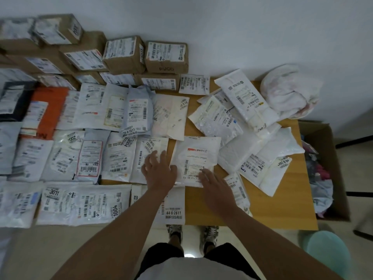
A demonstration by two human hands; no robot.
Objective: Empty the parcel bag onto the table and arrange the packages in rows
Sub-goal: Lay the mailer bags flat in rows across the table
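Both hands lying flat, fingers spread: left hand [159, 170] and right hand [215, 185] pressing white mailer [196, 158] onto table [298, 207].

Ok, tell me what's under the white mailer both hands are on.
The white mailer lies on the bare wooden table; its near edge overlaps another labelled white package. The left hand and right hand rest on it. Anything beneath is covered.

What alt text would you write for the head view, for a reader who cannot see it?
Two open hands, left hand and right hand, press a white mailer flat on a wooden table beside rows of packages; an unsorted pile and the crumpled bag lie to the right.
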